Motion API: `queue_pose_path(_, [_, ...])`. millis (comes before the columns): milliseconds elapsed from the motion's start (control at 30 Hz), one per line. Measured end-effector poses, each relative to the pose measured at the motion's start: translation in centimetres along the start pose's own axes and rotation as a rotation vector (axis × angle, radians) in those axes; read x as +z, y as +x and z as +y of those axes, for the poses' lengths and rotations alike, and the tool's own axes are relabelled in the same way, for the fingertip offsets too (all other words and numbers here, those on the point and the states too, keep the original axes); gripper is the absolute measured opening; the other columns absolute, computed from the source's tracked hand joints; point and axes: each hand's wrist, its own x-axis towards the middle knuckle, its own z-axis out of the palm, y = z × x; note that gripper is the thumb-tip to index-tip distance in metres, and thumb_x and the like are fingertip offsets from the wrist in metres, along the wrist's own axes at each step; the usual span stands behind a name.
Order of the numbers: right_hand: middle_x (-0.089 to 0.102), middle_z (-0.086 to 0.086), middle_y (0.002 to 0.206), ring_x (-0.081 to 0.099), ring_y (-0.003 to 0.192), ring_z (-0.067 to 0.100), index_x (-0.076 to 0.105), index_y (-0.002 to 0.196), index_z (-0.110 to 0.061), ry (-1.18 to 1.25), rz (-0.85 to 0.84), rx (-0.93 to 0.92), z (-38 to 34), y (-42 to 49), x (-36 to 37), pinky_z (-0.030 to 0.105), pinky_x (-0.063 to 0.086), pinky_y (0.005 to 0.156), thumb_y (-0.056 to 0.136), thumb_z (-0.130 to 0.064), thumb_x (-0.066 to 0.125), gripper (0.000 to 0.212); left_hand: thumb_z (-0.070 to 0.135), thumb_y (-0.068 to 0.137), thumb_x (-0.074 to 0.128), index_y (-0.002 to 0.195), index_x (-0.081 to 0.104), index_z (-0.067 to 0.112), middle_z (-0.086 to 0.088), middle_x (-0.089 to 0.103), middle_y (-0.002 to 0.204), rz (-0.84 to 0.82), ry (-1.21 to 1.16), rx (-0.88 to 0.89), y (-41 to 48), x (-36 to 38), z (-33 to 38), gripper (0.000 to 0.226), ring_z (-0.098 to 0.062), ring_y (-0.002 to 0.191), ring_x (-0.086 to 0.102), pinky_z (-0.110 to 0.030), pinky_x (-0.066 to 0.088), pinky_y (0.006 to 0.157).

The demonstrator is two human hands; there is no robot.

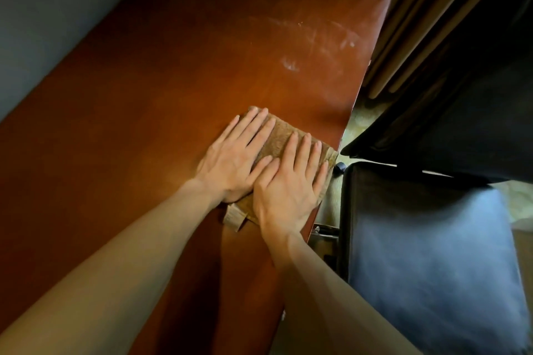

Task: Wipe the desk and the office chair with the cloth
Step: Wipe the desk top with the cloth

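A folded brown cloth [281, 137] lies flat on the reddish-brown wooden desk [173, 72], close to the desk's right edge. My left hand [235, 157] presses down on the cloth's left part with straight, spread fingers. My right hand [290, 183] lies flat on its right part, fingers straight, thumb beside my left thumb. A corner of the cloth [235, 217] sticks out below my hands. The black office chair [432, 253] stands right of the desk, seat facing up, its backrest [461, 130] behind.
Pale dusty smears [311, 37] mark the desk's far right part. A grey wall [43, 23] runs along the desk's left side. Tan curtain folds [418, 23] hang beyond the desk at upper right. Patterned floor [354, 124] shows between desk and chair.
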Motion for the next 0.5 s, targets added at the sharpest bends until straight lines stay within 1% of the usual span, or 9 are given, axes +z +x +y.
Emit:
queue_pose_path(167, [0.015, 0.002, 0.172, 0.001, 0.159, 0.020, 0.020, 0.164, -0.022, 0.018, 0.024, -0.011, -0.1, 2.7, 0.6, 0.042, -0.008, 0.128, 0.103, -0.042, 0.020, 0.064, 0.049, 0.108, 0.023, 0.164, 0.014, 0.016, -0.005, 0.006, 0.173, 0.010, -0.001, -0.016, 2.6, 0.3, -0.7, 0.067, -0.016, 0.159, -0.004, -0.045, 0.012, 0.129])
queue_pose_path(367, [0.024, 0.004, 0.170, 0.011, 0.159, 0.021, 0.028, 0.162, -0.020, 0.024, 0.073, -0.020, 0.0, 5.8, 1.1, 0.043, -0.001, 0.129, 0.102, -0.039, 0.026, 0.062, 0.049, 0.107, 0.021, 0.164, 0.014, 0.015, -0.005, 0.006, 0.173, 0.031, -0.021, -0.034, 5.3, 0.4, -1.2, 0.067, -0.017, 0.159, -0.003, -0.045, 0.013, 0.128])
queue_pose_path(500, [0.025, 0.003, 0.169, 0.013, 0.158, 0.021, 0.029, 0.162, -0.021, -0.001, 0.053, -0.013, -0.3, 8.0, 0.8, 0.044, 0.003, 0.129, 0.101, -0.038, 0.024, 0.063, 0.049, 0.107, 0.021, 0.164, 0.014, 0.014, -0.006, 0.006, 0.172, 0.033, -0.036, -0.030, 7.6, 0.2, -1.5, 0.067, -0.018, 0.159, -0.003, -0.046, 0.014, 0.128])
